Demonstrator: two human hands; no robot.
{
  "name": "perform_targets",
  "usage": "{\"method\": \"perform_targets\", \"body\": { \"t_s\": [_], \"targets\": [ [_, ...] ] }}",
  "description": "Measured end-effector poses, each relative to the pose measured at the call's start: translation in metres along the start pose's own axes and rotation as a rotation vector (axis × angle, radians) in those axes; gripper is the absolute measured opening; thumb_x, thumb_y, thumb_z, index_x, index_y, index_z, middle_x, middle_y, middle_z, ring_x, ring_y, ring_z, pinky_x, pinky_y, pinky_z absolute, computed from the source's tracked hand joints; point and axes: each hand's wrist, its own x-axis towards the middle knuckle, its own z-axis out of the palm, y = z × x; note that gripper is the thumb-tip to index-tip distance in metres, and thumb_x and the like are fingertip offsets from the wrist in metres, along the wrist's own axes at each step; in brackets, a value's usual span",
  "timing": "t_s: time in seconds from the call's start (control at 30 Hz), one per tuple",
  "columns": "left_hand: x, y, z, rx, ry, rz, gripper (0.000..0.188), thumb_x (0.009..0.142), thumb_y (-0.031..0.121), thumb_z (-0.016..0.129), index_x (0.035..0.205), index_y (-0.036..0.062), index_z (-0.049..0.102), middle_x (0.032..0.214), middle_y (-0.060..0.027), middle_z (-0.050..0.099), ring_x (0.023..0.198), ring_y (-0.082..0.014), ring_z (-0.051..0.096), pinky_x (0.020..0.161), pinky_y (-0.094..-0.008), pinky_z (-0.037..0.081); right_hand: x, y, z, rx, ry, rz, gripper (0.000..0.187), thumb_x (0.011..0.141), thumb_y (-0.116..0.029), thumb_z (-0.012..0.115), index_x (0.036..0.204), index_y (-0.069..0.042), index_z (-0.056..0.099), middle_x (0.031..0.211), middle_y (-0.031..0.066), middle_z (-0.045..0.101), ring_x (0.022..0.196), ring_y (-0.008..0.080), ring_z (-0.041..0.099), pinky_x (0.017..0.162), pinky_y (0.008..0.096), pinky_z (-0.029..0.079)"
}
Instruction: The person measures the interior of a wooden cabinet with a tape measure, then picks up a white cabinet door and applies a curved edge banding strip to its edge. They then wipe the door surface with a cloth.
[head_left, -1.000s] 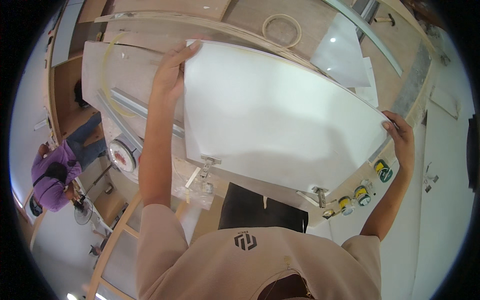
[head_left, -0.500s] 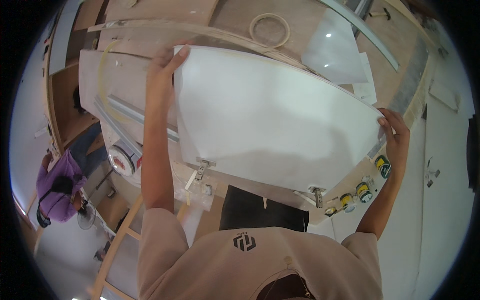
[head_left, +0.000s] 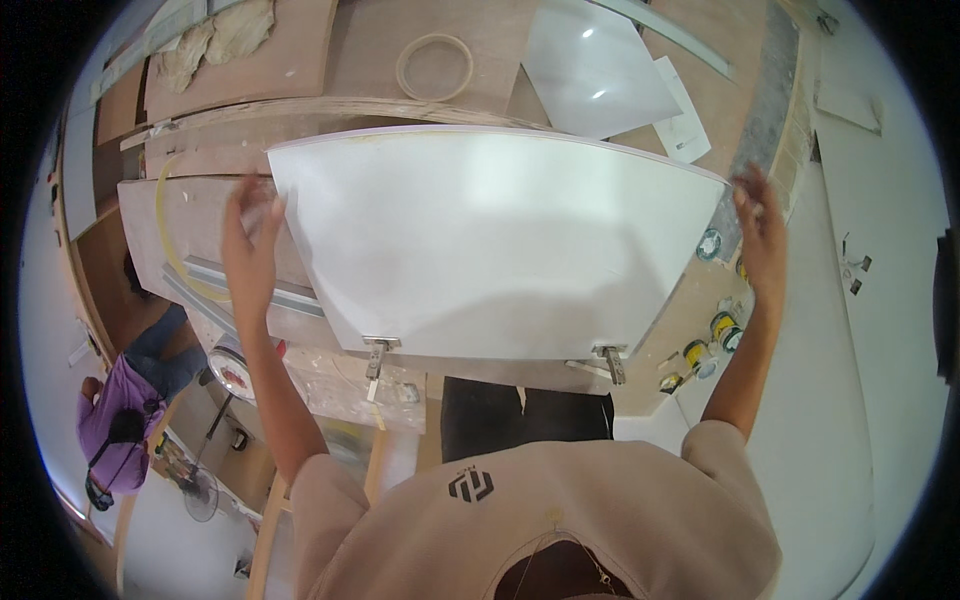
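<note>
White panel [head_left: 500, 250] | yellow-labelled containers [head_left: 698, 355] near right edge (contents unclear)

Near, a beige fabric short-sleeved shirt [head_left: 620, 500] bears a black angular emblem [head_left: 471, 486] with tiny, unclear lettering. At right, small round yellow-and-green cans [head_left: 726, 331] carry unreadable labels; at left, a round white disc [head_left: 229, 371] has illegible red markings.

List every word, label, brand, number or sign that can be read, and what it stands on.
No wording can be read clearly.
Tan shirt: dark geometric emblem; lettering beside it too small to read.
Small tins: yellow labels, too small to read.
Round white tub: red markings, too blurred to read.
White panel: no text visible.
</note>
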Motion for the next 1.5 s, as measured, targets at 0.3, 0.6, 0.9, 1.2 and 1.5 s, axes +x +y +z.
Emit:
{"method": "perform_targets", "body": {
  "t_s": [0.3, 0.6, 0.9, 1.2, 1.5],
  "targets": [
    [-0.105, -0.049, 0.038, -0.376, -0.174, -0.217, 0.045, 0.11, 0.028, 0.061, 0.143, -0.0018, 0.056, 0.129, -0.0097, 0.067, 0.119, -0.0157, 0.058, 0.106, -0.0316, 0.044, -0.112, 0.028, 0.091, 0.666, -0.024, 0.157, 0.047, 0.109, -0.025, 0.062, 0.147, 0.0, 0.051, 0.133, 0.0061, 0.063, 0.123, 0.0151, 0.054, 0.108, 0.0306, 0.041],
    [-0.169, 0.047, -0.067, -0.37, -0.303, -0.241, 0.046, 0.109, 0.028, 0.062, 0.142, -0.0038, 0.06, 0.125, -0.0069, 0.069, 0.113, -0.0133, 0.061, 0.101, -0.0285, 0.047, -0.157, -0.024, 0.007, 0.695, -0.042, 0.186, 0.046, 0.107, -0.026, 0.067, 0.138, 0.006, 0.058, 0.119, 0.0083, 0.07, 0.105, 0.0127, 0.062, 0.095, 0.027, 0.048],
    [-0.186, 0.039, -0.14, -0.228, -0.516, -0.386, 0.057, 0.107, 0.025, 0.063, 0.157, 0.0008, 0.049, 0.137, -0.0116, 0.067, 0.123, -0.0156, 0.061, 0.105, -0.0292, 0.048, -0.215, -0.047, 0.001, 0.309, -0.268, 0.429, 0.05, 0.1, -0.039, 0.072, 0.109, 0.01, 0.075, 0.098, 0.0105, 0.076, 0.086, 0.0162, 0.068, 0.081, 0.0303, 0.052],
    [-0.107, -0.013, -0.171, -0.236, -0.68, -0.361, 0.04, 0.104, 0.026, 0.06, 0.128, -0.0052, 0.072, 0.116, -0.0139, 0.076, 0.098, -0.0159, 0.071, 0.089, -0.0306, 0.056, -0.19, 0.011, 0.074, 0.222, -0.442, 0.396, 0.064, 0.103, -0.04, 0.064, 0.151, 0.001, 0.055, 0.152, 0.0161, 0.06, 0.128, 0.0231, 0.063, 0.107, 0.0311, 0.046],
    [-0.052, -0.019, -0.161, -0.805, -0.638, -0.569, 0.05, 0.106, 0.031, 0.061, 0.143, -0.0031, 0.062, 0.11, -0.0116, 0.075, 0.089, -0.0198, 0.076, 0.073, -0.0345, 0.062, -0.172, -0.007, 0.07, 0.457, -0.569, 0.42, 0.037, 0.106, -0.031, 0.062, 0.119, 0.003, 0.07, 0.102, 0.0077, 0.071, 0.085, 0.0129, 0.065, 0.075, 0.0254, 0.052]
  ]
}}
